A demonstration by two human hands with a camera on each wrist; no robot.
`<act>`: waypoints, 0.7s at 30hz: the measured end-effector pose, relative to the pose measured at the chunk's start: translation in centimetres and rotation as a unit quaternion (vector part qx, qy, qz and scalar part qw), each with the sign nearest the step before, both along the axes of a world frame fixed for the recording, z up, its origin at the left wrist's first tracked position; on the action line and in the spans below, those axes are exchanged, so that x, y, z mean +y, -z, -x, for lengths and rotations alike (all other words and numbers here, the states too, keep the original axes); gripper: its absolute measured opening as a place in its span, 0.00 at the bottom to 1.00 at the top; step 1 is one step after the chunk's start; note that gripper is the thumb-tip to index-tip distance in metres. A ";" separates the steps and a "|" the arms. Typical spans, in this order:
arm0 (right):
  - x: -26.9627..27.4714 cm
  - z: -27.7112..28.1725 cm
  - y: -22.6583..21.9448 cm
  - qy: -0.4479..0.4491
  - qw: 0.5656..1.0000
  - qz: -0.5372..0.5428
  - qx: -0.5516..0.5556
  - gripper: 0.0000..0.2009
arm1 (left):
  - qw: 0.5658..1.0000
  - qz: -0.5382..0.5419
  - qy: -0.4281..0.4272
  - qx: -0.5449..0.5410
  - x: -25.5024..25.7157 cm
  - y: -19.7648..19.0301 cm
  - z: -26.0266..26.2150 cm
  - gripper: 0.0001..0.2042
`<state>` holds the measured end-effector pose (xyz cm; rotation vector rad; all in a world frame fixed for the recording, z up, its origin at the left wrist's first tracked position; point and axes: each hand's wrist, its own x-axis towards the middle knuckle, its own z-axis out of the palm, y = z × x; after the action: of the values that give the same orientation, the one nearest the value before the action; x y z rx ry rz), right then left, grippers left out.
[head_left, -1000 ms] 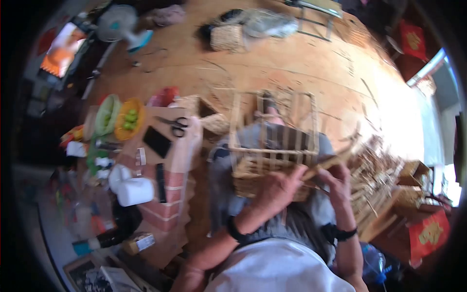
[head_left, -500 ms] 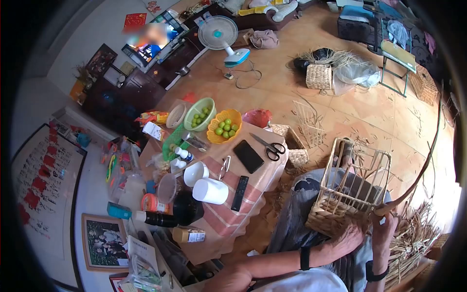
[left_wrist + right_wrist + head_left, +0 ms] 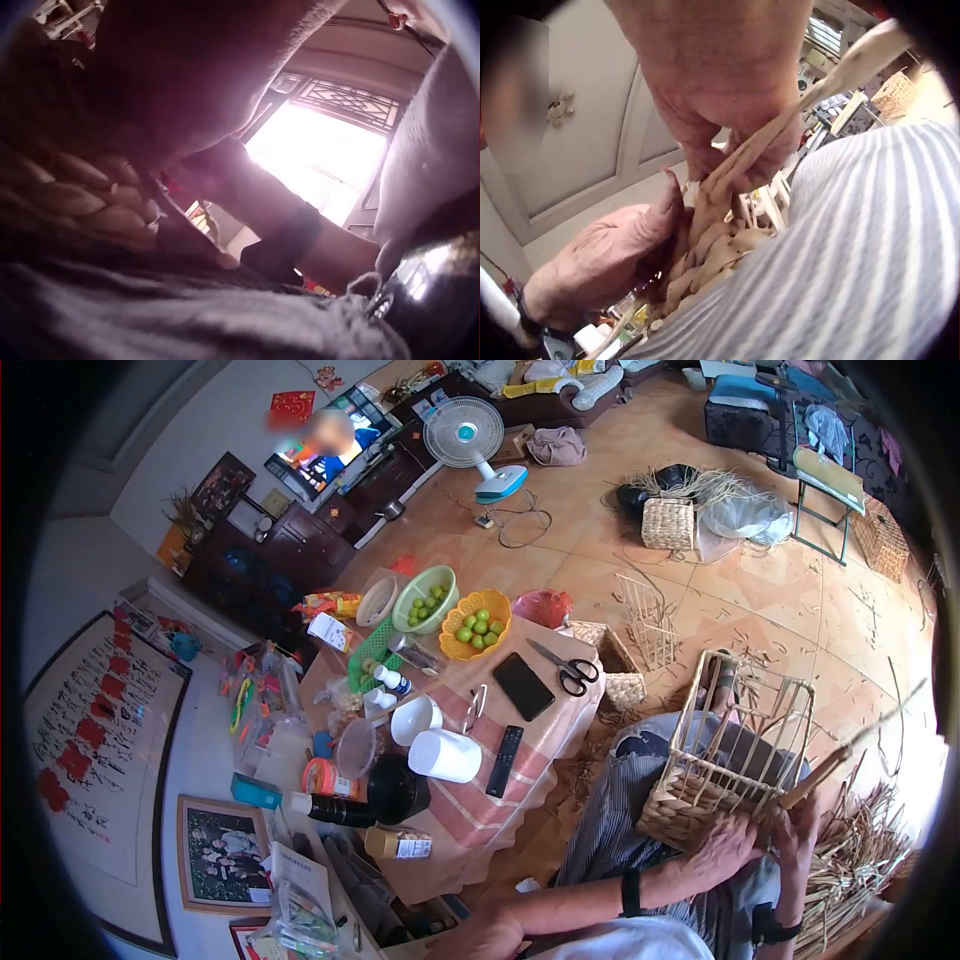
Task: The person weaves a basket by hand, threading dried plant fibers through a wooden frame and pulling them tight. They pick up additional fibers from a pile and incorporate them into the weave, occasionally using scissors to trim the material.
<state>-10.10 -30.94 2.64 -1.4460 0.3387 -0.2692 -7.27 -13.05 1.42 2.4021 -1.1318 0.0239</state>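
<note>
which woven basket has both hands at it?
The lap basket, open-framed above its weave, with the left hand and right hand at it. The others, such as the table-side basket, are untouched.

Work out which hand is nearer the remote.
Left. The left hand is at the basket, right of the remote; the right hand is farther right, past the left.

Just behind the left hand there is a black band around the wrist. Behind the right hand is another black band. Farther back from the hands is a white top. Under and beside the hands are long pants with thin grey-blue and white stripes. One knee has a dark blue patch.
</note>
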 end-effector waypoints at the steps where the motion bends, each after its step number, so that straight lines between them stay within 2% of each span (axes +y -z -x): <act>1: -0.4 -0.1 0.2 -0.025 0.999 -0.021 -0.002 0.31 | 0.996 0.062 0.002 0.060 0.4 -0.5 -0.5 0.18; 3: 0.3 -0.6 -1.2 -0.049 0.999 -0.007 -0.008 0.27 | 0.995 0.061 0.015 0.081 0.6 -1.0 -1.1 0.17; 5: -0.3 -0.2 -3.1 -0.082 0.996 0.021 0.042 0.19 | 0.994 0.061 0.020 0.093 0.6 -0.9 -1.1 0.17; 9: -1.9 1.3 -1.4 -0.084 0.995 -0.024 0.050 0.11 | 0.993 0.051 0.032 0.103 0.4 -1.2 -1.6 0.14; 13: -1.2 2.7 -1.8 -0.047 0.970 -0.226 0.076 0.08 | 0.993 0.039 0.039 0.102 0.6 -2.6 -2.1 0.13; 15: 1.0 3.0 -2.6 -0.032 0.982 -0.163 0.086 0.08 | 0.992 0.047 0.039 0.107 0.4 -2.0 -2.1 0.13; 17: 1.5 3.1 -3.3 -0.059 0.984 -0.127 0.112 0.10 | 0.991 0.066 0.039 0.111 0.2 -1.3 -1.9 0.13; 18: 1.4 3.2 -3.3 -0.076 0.987 -0.111 0.083 0.09 | 0.990 0.081 0.040 0.113 0.7 -2.0 -1.8 0.13; 21: 1.3 3.1 -4.4 -0.043 0.989 -0.079 0.121 0.10 | 0.990 0.089 0.040 0.099 1.8 -3.4 -2.4 0.13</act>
<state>-13.21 -29.65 7.05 -1.3347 0.4824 0.0047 -4.90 -11.21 4.85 2.1487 -1.0841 -0.1329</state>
